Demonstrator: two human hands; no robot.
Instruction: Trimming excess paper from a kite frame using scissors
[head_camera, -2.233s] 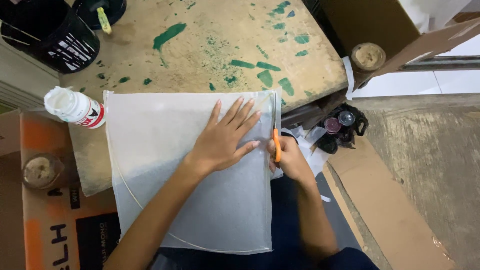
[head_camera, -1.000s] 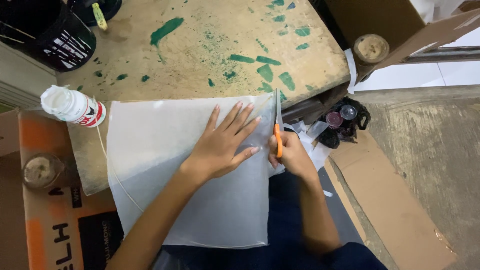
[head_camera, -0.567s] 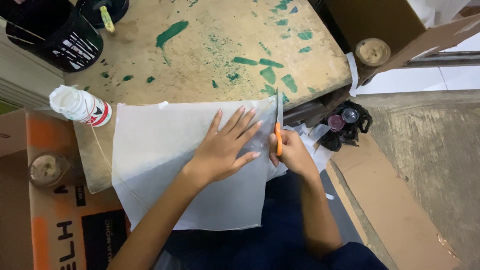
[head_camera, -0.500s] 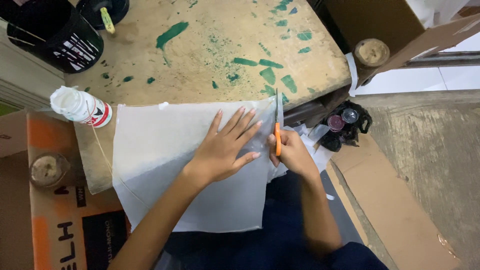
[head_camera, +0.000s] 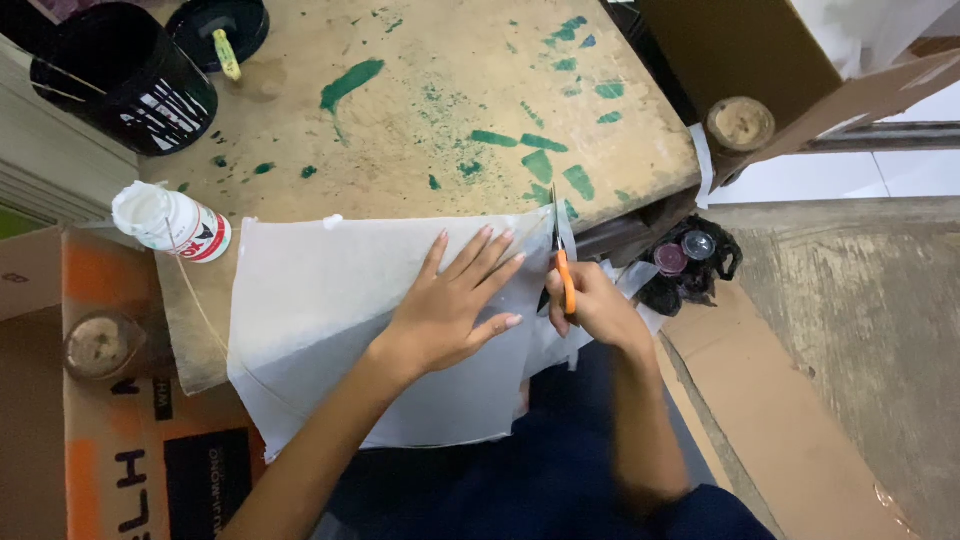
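Note:
A large white sheet of thin paper (head_camera: 320, 300) lies over the near edge of a paint-stained wooden table (head_camera: 440, 110). My left hand (head_camera: 450, 305) presses flat on the sheet with fingers spread. My right hand (head_camera: 590, 305) grips orange-handled scissors (head_camera: 562, 250) at the sheet's right edge, blades pointing away from me and into the paper. A cut strip of the sheet hangs below my right hand.
A white glue bottle (head_camera: 170, 222) lies at the table's left edge. A black bucket (head_camera: 125, 85) and a black lid with a yellow tool stand at the back left. Cardboard boxes (head_camera: 90, 420) sit left; a black bag of small jars (head_camera: 690, 260) sits on the floor right.
The sheet has slid toward me and to the right over the table. The scissors have advanced along the right edge; my left hand stays pressed on the paper.

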